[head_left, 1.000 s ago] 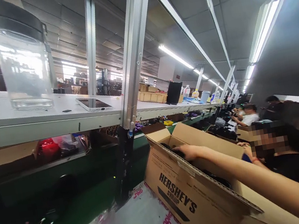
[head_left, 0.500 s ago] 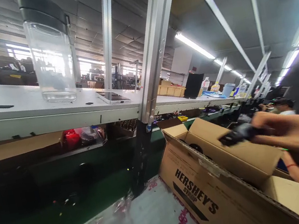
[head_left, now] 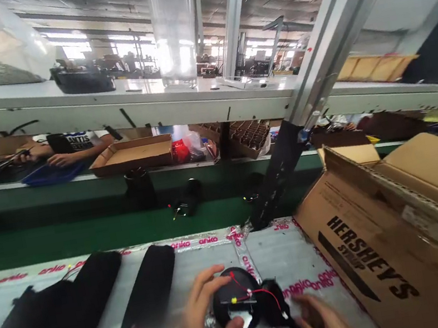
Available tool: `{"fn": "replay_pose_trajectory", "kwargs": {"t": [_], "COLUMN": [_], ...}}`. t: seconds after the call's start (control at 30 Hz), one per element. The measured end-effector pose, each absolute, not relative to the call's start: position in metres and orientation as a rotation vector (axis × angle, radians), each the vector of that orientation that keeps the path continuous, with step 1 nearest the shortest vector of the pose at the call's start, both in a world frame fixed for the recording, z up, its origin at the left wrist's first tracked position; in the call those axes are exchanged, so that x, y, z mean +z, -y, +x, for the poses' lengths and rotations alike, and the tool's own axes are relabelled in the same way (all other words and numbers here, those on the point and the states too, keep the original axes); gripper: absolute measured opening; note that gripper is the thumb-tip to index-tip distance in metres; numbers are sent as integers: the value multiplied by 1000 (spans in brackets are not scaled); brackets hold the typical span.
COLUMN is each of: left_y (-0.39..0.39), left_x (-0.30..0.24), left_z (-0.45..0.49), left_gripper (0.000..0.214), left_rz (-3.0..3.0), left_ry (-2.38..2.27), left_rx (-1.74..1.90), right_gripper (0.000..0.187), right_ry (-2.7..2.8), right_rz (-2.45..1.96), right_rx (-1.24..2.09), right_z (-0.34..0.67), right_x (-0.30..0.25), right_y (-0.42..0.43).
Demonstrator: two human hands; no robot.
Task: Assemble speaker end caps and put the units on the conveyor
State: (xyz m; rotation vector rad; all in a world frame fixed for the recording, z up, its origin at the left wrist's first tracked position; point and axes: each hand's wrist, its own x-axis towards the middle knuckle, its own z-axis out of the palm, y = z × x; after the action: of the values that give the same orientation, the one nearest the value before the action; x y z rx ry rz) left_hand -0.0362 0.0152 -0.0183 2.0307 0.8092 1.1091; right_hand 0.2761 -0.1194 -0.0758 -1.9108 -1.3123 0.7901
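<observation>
My left hand (head_left: 201, 317) grips the edge of a round black housing (head_left: 234, 300), which looks like a headphone ear cup, with red wires and a yellow connector on it. A second black cup-shaped part (head_left: 274, 304) lies joined to it by a red wire. My right hand (head_left: 324, 318) is close beside that part, with its fingers apart and slightly blurred. Several long black foam pads (head_left: 149, 286) lie to the left on the film-covered bench (head_left: 287, 242). A Hershey's Syrup cardboard box (head_left: 386, 247) stands open at the right.
A green conveyor (head_left: 87, 235) runs beyond the bench, with small black parts on it. A white shelf (head_left: 108, 110) above holds a clear plastic jar (head_left: 173, 25) and a black item. An aluminium upright (head_left: 338, 24) slants overhead. Across the line, a co-worker's hands (head_left: 59, 161) work above a blue tray.
My view has swung down from the box to the bench. My arm, earlier reaching into the box and then lifting a black item out, is gone from there. Both hands are now at the black housing.
</observation>
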Motion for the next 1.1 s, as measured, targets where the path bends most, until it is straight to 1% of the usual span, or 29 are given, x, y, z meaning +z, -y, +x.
{"fn": "replay_pose_trajectory", "kwargs": {"t": [0.03,0.07,0.17,0.23,0.27,0.33,0.43,0.5,0.57,0.6,0.67,0.7,0.77,0.8,0.83,0.9,0.93,0.97,1.0,1.03,1.1], "left_y": [-12,-9,-3,-3,-4,-6,-8,-7,-4,-2,2,3,4,4,4,3,2,2,2,2,2], "left_x": [-14,-10,3,9,12,18,25,29,31,31,30,28,25,23,23,23,24,25,27,28,32], "left_z": [-36,-35,-28,-23,-20,-16,-10,-5,0,3,6,7,7,7,7,7,8,8,10,11,14], "left_gripper": [42,37,15,13,14,15,16,14,6,8,23,27,27,25,22,19,19,20,21,23,25], "left_rz": [2063,2087,2166,2225,2253,2310,2377,2386,2373,2366,2356,2348,2320,2302,2288,2281,2287,2295,2305,2317,2339], "left_ry": [-824,-841,-867,-812,-778,-727,-712,-740,-758,-756,-740,-747,-807,-846,-878,-907,-905,-894,-877,-858,-829], "left_rx": [1129,1153,1227,1282,1298,1295,1252,1250,1271,1275,1283,1279,1259,1247,1237,1224,1225,1226,1226,1224,1220], "right_gripper": [38,47,80,92,93,88,74,69,73,76,80,81,81,78,69,43,32,27,27,31,49], "right_ry": [1377,1457,1712,1774,1768,1742,1753,1751,1705,1670,1609,1590,1576,1574,1575,1597,1620,1644,1663,1668,1630], "right_rz": [-1912,-1896,-1846,-1891,-1925,-1958,-1894,-1842,-1833,-1846,-1885,-1901,-1914,-1913,-1907,-1873,-1845,-1815,-1787,-1779,-1854], "right_rx": [704,633,540,479,443,403,449,462,425,392,334,320,328,347,374,460,514,568,615,643,642], "right_z": [273,270,256,243,238,230,229,233,239,241,245,246,248,248,249,249,248,247,246,244,242], "right_x": [-79,-79,-66,-56,-53,-50,-53,-57,-61,-62,-65,-66,-66,-65,-63,-59,-57,-55,-53,-53,-52], "right_y": [116,113,102,90,82,66,47,40,37,38,40,42,46,48,51,56,59,62,65,69,79]}}
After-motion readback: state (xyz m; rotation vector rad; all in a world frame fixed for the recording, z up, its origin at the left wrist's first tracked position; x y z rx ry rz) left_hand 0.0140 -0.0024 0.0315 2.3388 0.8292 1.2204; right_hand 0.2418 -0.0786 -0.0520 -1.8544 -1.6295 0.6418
